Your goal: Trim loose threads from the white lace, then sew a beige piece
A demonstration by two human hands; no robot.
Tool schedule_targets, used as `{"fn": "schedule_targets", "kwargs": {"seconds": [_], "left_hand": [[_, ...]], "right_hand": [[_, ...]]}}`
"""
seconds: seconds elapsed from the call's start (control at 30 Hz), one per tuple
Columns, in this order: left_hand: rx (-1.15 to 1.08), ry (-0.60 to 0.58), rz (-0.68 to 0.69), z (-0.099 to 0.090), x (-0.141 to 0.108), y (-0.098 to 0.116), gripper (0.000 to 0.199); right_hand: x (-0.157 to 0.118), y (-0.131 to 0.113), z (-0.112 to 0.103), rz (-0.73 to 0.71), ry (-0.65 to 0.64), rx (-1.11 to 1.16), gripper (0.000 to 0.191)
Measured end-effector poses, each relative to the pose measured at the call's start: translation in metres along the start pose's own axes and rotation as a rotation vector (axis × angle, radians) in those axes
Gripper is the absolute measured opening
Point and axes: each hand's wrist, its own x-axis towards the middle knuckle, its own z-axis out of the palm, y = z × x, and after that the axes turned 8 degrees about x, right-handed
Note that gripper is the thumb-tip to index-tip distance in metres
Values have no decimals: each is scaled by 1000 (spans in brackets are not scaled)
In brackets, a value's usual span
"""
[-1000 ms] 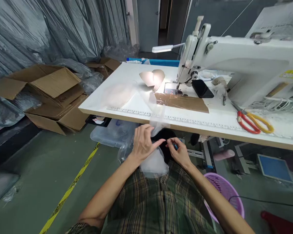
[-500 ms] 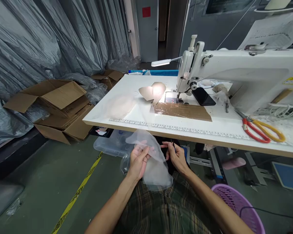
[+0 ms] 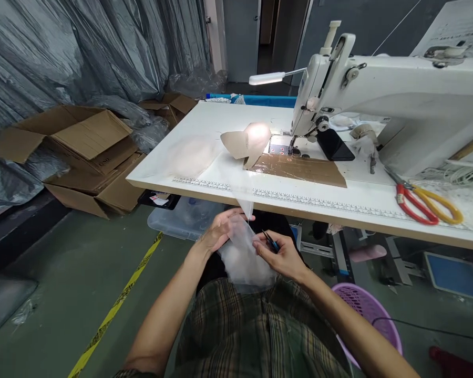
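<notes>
sheer fabric [image 3: 246,262] touches the left hand [image 3: 219,232], grip unclear, while the right hand [image 3: 280,255] pinches it, holding a pointed tool [image 3: 273,243].

White bench [image 3: 208,116], ruler markings [image 3: 319,202] along near edge, pale sheer material [image 3: 192,156] on left, beige card pieces [image 3: 235,144] mid-bench, brown strip [image 3: 299,169] nearer and rightward, white sewing machine [image 3: 410,79] on right, black phone [image 3: 335,145] beside it, red-and-yellow scissors [image 3: 407,186] near right.

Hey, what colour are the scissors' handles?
One red handle and one yellow handle, best seen in the head view, at the right.
</notes>
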Motion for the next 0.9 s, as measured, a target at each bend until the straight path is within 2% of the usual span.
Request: {"fn": "schedule_targets", "kwargs": {"seconds": [0.1,0.2,0.3,0.43,0.63,0.9], "left_hand": [[150,-62,-84,8,5,7,71],[320,39,-152,17,-2,8,46],[374,152,-141,20,-13,4,27],[342,226,-77,18,-25,-1,25],[434,214,-16,19,-32,5,22],[455,199,17,17,-34,10,20]], "right_hand": [[-6,-1,-4,16,-7,-1,18],[-6,0,-11,41,-15,-19,22],[3,1,-19,59,-84,-38,36],[22,1,-23,80,-181,-68,59],[42,-9,-8,-64,-291,-197,52],[40,-4,4,-78,-243,-218,47]]}}
